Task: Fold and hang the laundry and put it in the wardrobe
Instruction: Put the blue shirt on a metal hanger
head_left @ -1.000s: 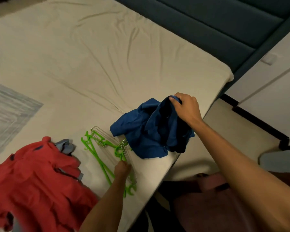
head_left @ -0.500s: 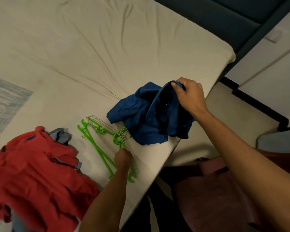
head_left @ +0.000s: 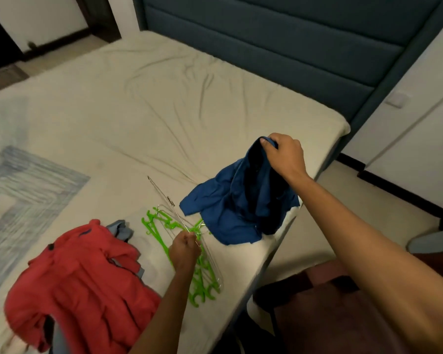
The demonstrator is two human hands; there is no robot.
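A blue garment (head_left: 238, 203) lies crumpled near the bed's right edge, its upper part lifted. My right hand (head_left: 285, 155) grips that raised edge from above. A bunch of green plastic hangers (head_left: 202, 274) lies on the sheet beside it, with thin wire hangers (head_left: 164, 195) among them. My left hand (head_left: 184, 247) pinches a wire hanger, one end of which is tilted up off the sheet. A red garment (head_left: 85, 284) is heaped at the lower left, with a grey cloth (head_left: 120, 228) partly under it.
The bed (head_left: 164, 103) has a wrinkled beige sheet and a dark teal headboard (head_left: 292, 44) at the back. A blue-grey patterned cloth (head_left: 18, 195) lies flat at the left. Pale floor (head_left: 343, 221) and white cabinet doors (head_left: 420, 129) are to the right of the bed.
My right hand has lifted the blue garment's edge higher off the bed. My left hand has raised a wire hanger out of the green pile. The camera has tilted up.
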